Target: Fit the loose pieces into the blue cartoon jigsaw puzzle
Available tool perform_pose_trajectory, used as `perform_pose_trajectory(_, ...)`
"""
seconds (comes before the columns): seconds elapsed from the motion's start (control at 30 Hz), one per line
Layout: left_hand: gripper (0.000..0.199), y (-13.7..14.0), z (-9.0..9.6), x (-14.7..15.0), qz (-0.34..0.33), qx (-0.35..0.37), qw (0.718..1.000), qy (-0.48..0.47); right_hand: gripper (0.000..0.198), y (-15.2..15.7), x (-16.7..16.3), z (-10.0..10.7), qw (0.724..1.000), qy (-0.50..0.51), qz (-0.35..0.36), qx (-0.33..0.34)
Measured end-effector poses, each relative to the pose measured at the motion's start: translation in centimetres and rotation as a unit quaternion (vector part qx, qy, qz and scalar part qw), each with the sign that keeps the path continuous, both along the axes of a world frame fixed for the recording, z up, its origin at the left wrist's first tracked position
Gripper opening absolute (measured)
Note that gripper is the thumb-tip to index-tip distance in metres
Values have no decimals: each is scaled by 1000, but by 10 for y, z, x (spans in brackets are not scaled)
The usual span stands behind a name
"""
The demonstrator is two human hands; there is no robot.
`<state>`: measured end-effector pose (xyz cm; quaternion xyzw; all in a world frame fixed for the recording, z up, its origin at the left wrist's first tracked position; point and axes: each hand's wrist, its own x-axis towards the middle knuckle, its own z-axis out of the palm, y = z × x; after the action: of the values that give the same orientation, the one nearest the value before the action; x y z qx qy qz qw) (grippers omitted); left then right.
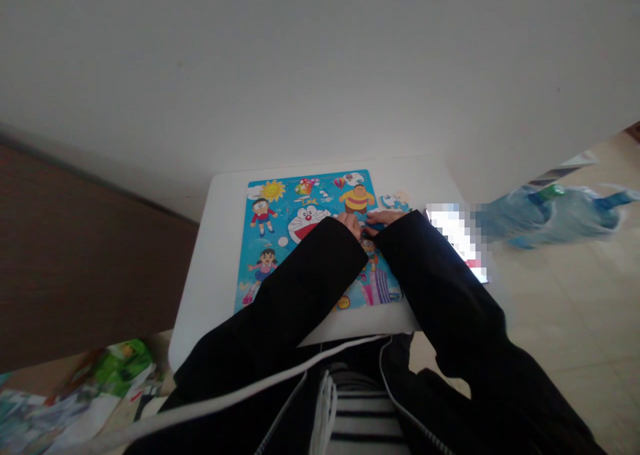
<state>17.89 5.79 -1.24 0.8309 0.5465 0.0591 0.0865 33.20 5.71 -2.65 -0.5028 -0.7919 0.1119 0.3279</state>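
A blue cartoon jigsaw puzzle point(295, 198) lies flat on a small white table, with figures, a sun and balloons printed on it. My left hand point(351, 224) rests over its right half, fingers curled inward and mostly hidden by the black sleeve. Close beside it, my right hand point(384, 219) is at the puzzle's right edge with bent fingers pointing left. Anything between the fingertips is too small and dark to make out. Just beyond my right hand, a few loose puzzle pieces point(395, 200) lie on the table.
The white table point(210, 241) stands against a pale wall. A phone-like bright screen point(457, 238), partly pixelated, lies at the table's right edge. Large clear blue bottles point(570, 215) are on the tiled floor at right. A white cord point(280, 378) crosses my lap. Bags point(123, 368) sit lower left.
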Motion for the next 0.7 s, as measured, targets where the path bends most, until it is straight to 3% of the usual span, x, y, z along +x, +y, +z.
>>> perform_pose_trajectory(0.3,37,-87,-5,12,96,134,985,-46,23,-7,-3,21,997,-21,-8,-70)
perform_pose_trajectory(0.53,38,-67,6,1,113,104,985,-73,23,-8,-5,34,992,-74,-15,-100)
perform_pose_trajectory(0.7,44,-61,-8,-1,149,21,968,-201,28,-3,-3,30,988,-107,20,-105)
